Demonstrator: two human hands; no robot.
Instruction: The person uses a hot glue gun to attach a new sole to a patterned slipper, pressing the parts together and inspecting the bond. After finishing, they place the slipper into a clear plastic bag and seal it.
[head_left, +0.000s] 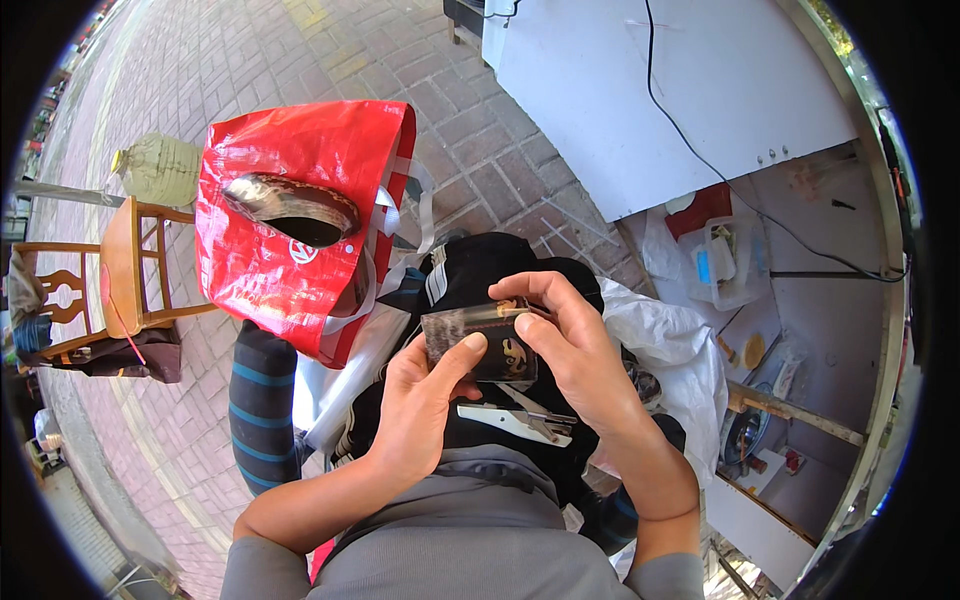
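Above my lap, both hands hold a small dark, glossy packet (491, 345) with gold ornaments. My left hand (431, 382) grips its left part, thumb on top. My right hand (570, 352) pinches its upper right edge between thumb and fingers. Just below it, a white-handled stapler-like metal tool (517, 421) lies on the black cloth (480, 259) over my lap. A dark brown, shiny curved piece with a patterned rim (300, 206) rests on the red bag (262, 150) at the upper left. What the packet contains cannot be told.
A wooden chair (124, 270) and a large plastic jug (161, 169) stand left on the brick paving. White plastic sheeting (664, 352) lies at my right. Beyond it is an open cabinet with a clear plastic box (727, 262); a black cable (697, 154) crosses its white panel (585, 90).
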